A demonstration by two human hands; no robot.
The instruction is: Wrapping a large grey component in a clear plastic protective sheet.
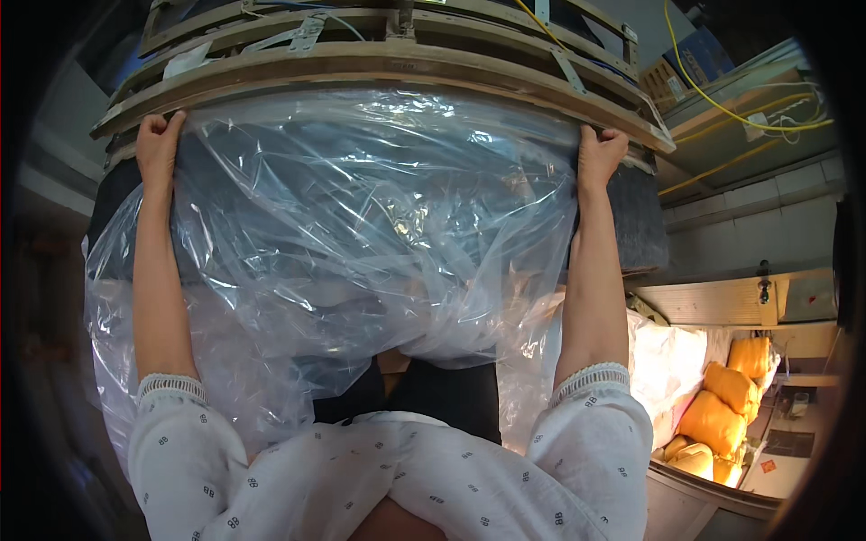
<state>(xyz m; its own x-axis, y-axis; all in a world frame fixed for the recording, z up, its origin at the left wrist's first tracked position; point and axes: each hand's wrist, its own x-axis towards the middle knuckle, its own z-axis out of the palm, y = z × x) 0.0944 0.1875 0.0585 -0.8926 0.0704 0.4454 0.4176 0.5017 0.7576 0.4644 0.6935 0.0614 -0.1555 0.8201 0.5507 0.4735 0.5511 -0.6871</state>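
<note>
Pale block wall [758,230], warm light [677,356] at right

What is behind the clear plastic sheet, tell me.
Dark grey material shows through the clear plastic sheet and beyond its right edge; folds and glare hide finer detail.

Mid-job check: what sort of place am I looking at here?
Probably a furniture or upholstery workshop, though that's a judgement. The signs are the slatted wooden frame with metal brackets, the clear plastic sheet over a dark grey piece, and stacked orange bundles at right.
</note>
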